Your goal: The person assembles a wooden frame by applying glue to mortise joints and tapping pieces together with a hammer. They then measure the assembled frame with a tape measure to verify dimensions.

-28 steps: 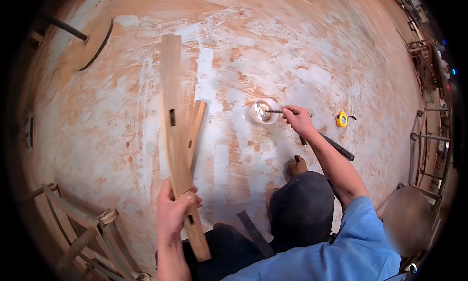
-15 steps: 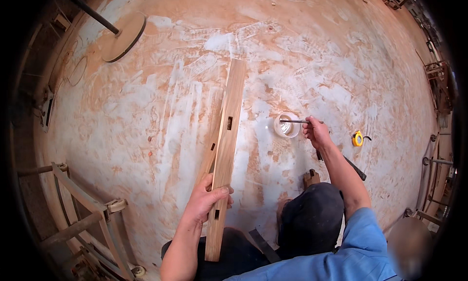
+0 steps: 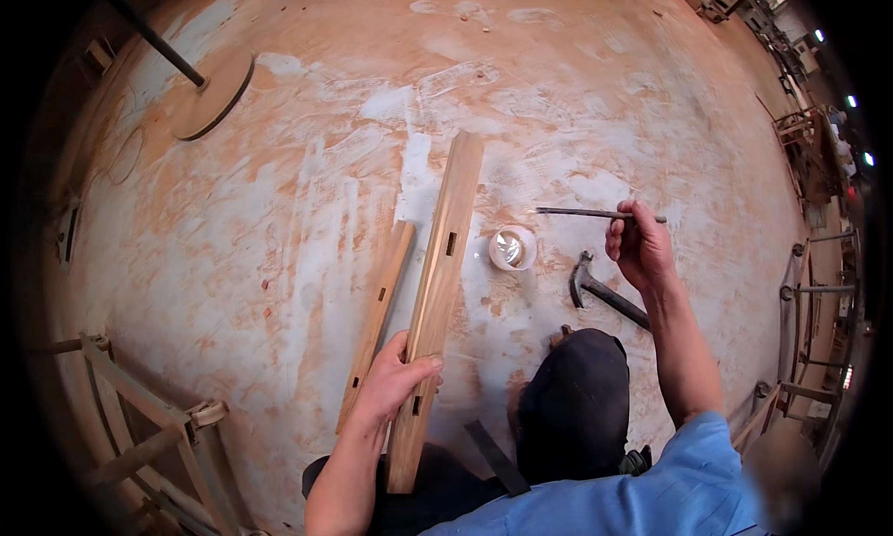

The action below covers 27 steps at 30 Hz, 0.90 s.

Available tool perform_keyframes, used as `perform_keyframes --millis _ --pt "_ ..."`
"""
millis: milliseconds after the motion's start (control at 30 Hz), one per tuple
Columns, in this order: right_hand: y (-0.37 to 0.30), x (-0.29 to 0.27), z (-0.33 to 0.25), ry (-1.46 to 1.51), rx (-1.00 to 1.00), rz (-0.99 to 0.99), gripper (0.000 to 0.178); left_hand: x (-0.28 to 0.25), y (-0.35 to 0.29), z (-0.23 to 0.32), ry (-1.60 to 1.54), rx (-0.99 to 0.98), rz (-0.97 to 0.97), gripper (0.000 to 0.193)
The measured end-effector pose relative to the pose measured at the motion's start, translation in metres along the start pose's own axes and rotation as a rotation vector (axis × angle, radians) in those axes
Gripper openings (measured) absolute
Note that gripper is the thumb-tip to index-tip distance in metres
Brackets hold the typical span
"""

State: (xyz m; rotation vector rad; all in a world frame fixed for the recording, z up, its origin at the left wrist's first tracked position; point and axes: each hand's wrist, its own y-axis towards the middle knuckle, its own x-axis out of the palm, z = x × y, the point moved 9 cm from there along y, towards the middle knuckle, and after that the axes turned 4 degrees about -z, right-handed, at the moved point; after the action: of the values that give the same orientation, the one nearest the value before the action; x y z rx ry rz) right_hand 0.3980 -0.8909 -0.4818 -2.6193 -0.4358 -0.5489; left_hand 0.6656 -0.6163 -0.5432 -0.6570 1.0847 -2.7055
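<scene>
My left hand (image 3: 398, 380) is wrapped round the lower part of a long wooden rail (image 3: 435, 299) with rectangular mortise slots cut in it. The rail slants up and away from my lap. On the floor to its left lies a second, thinner slotted wooden piece (image 3: 376, 317). My right hand (image 3: 642, 241) pinches a thin dark brush (image 3: 586, 211), held level with its tip pointing left. A small white cup (image 3: 513, 249) with shiny clear liquid stands on the floor between the rail and my right hand. Beside my right forearm lies a claw hammer (image 3: 605, 292).
Wooden frames on casters (image 3: 153, 415) stand at the lower left. A round base with a black pole (image 3: 216, 92) is at the upper left. More frames and racks (image 3: 819, 155) line the right edge. The floor (image 3: 353, 164) is stained with orange and white dust.
The brush has come out of the cup, and my right hand has moved up and right with it. The view has shifted; the hammer now shows more fully, and the tape measure is no longer visible.
</scene>
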Motion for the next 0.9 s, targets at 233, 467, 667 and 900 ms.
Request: perform_keyframes --millis 233,467,667,900 --pt "-0.025 0.080 -0.012 -0.225 0.064 -0.100 0.018 0.016 0.003 0.001 0.086 0.041 -0.066 0.042" --pt "-0.024 0.089 -0.006 -0.359 0.087 -0.087 0.019 0.013 -0.003 0.003 0.141 0.106 -0.062 0.041" --pt "-0.035 0.130 -0.019 -0.708 -0.034 -0.193 0.020 0.007 -0.010 0.005 0.277 0.192 0.008 0.040" --pt "-0.045 0.196 -0.035 -1.220 -0.181 -0.365 0.021 0.005 -0.016 0.009 0.426 0.152 0.068 0.050"
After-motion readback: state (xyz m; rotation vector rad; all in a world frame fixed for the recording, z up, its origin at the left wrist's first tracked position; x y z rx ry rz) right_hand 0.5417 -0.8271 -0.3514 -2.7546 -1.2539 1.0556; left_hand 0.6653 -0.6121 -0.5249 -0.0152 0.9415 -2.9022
